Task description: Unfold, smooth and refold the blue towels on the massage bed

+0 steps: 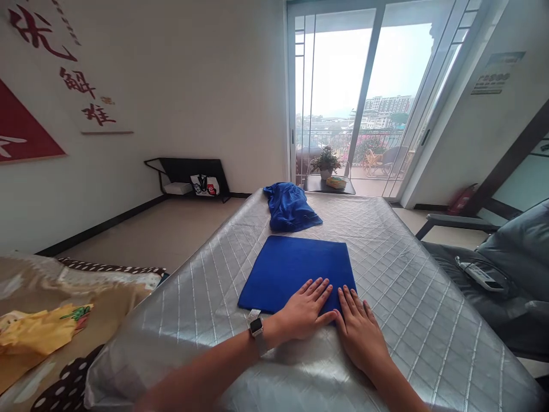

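The left hand (305,312) and right hand (361,335), grips released, are pressing the folded blue fabric square (295,264) flat — likely soft, light; pinchable at corners.

A silver quilted bed (407,320) carries 2 things: a flat folded blue cloth (295,269) and, beyond it, a crumpled blue garment (289,209).

"How do the hands lie?"

"Both flat, palms down, side by side. The left hand (306,309) has its fingers stretched forward and a little spread. The right hand (360,332) lies just beside it, fingers straight."

"And the arms?"

"Bare. The left forearm (206,366) slants in from the lower left. The right forearm (398,389) rises from the bottom edge, angled leftward."
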`<act>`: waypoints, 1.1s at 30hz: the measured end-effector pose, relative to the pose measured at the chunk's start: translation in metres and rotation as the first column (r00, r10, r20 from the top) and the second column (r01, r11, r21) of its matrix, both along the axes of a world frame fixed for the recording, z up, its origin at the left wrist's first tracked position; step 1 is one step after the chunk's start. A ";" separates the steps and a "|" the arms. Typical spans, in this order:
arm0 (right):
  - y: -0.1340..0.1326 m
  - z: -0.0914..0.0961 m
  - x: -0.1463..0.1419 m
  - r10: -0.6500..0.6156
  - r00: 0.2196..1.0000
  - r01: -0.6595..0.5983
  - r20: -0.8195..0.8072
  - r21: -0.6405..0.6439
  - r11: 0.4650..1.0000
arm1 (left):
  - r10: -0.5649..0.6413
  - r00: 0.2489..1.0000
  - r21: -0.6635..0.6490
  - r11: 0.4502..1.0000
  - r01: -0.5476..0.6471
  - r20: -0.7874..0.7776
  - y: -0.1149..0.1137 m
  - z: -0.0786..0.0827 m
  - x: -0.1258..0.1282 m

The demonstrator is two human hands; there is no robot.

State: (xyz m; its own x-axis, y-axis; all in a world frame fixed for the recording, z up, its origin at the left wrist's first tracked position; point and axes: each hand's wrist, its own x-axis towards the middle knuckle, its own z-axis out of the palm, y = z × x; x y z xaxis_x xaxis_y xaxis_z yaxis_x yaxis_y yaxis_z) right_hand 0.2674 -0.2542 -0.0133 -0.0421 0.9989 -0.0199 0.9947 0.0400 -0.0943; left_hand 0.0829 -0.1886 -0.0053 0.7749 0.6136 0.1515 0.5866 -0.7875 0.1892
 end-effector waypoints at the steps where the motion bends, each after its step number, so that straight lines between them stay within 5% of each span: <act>1: 0.000 0.000 0.000 -0.003 1.000 0.003 -0.004 0.004 1.000 | 0.018 1.000 0.008 1.000 -0.018 -0.010 -0.001 -0.002 -0.010; 8: 0.000 0.001 0.000 -0.004 1.000 0.004 0.004 -0.001 1.000 | 0.391 0.910 -0.019 0.917 -0.397 -0.139 -0.005 -0.007 -0.099; 11: 0.000 0.002 0.001 -0.010 1.000 0.011 0.011 -0.027 1.000 | 0.457 0.877 0.000 0.887 -0.463 -0.150 -0.008 -0.010 -0.121; 25: 0.006 -0.010 0.011 0.003 0.999 -0.003 0.039 0.006 1.000 | 0.512 0.858 0.043 0.859 -0.511 -0.030 -0.013 -0.029 -0.131; 33: 0.049 0.007 0.004 -0.029 0.997 0.028 0.067 0.018 0.999 | 0.513 0.858 0.046 0.858 -0.511 -0.025 -0.014 -0.029 -0.130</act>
State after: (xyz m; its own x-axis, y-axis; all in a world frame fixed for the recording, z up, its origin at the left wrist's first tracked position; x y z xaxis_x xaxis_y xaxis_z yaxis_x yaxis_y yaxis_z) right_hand 0.2709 -0.2055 -0.0059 -0.0123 0.9999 -0.0044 0.9996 0.0122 -0.0269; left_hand -0.0473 -0.2026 -0.0341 0.3581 0.9198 0.1604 0.9145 -0.3802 0.1381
